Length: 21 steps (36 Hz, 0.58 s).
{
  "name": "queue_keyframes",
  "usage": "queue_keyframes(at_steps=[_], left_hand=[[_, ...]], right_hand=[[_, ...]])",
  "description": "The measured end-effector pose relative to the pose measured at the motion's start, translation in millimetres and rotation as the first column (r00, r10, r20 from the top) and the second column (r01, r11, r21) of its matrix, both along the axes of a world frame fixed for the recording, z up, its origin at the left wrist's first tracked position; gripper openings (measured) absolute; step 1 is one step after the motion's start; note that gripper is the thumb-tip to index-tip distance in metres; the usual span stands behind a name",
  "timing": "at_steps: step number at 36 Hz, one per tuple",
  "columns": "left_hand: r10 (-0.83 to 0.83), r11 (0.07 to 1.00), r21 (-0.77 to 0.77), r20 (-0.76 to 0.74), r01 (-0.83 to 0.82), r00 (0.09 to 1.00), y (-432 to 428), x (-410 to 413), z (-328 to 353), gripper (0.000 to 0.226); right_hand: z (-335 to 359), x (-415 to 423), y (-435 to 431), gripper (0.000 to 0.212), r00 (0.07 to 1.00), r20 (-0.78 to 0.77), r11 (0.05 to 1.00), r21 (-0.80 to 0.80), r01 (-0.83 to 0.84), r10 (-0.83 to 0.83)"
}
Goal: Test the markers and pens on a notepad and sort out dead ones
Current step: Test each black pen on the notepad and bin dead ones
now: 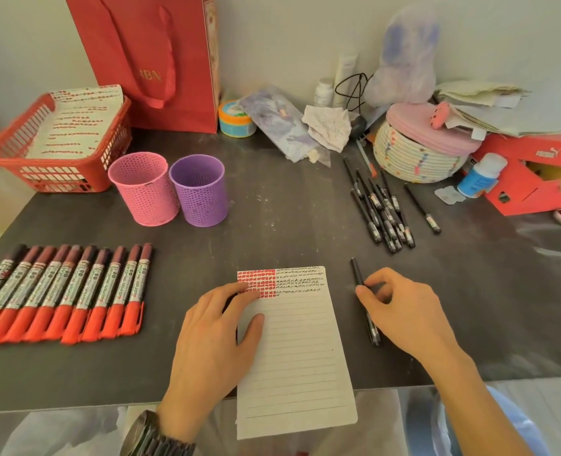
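Right hand: my right hand point(400, 311) is curled over the black pen point(358, 273), index fingertip and thumb pinching its barrel about halfway along.
Left hand: my left hand point(213, 330) lies flat with straight fingers on the left part of the notepad point(298, 357), pressing it down and gripping nothing.
Pen's place: on the table point(289, 218) just beside the notepad's right edge, towards the near edge of the table.
Long axis: it runs from far to near, almost parallel to the notepad's right edge. The far end leans slightly left, and the near end shows below my palm.
Pen from grip: the barrel passes under my fingers, one half beyond them and one half towards me, so the pinch sits near its balance.
Nearer hand: the right, already on the pen. The left is across the page.
Next move, as I judge it: lift, turn the tip down and carry it left onto the page. The free lines start just under the red and black test marks at the top.
Pens waiting: the pile of black pens point(381, 212) lies further back on the right side, well apart from my grip.
Markers: the row of red markers point(61, 291) lies by the left edge.
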<state>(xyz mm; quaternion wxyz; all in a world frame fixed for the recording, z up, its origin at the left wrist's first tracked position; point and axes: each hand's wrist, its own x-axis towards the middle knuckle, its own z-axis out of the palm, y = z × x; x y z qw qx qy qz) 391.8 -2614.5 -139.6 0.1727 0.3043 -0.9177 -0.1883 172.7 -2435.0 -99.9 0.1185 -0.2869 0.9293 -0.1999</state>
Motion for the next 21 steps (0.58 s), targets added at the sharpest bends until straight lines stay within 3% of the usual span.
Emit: queue_keyframes(at_steps=[12, 21], left_hand=[[0.019, 0.999, -0.043, -0.007, -0.019, 1.0, 0.3, -2.0, -2.7, 0.043], [0.045, 0.999, -0.028, 0.051, -0.043, 0.998, 0.7, -2.0, -3.7, 0.045]], right_hand=[[18.1, -76.3, -55.3, 0.009, 0.982, -0.181, 0.991, -0.133, 0.022, -0.046], [28.0, -128.6, -113.6, 0.031, 0.943, -0.331, 0.964, 0.259, 0.053, 0.037]])
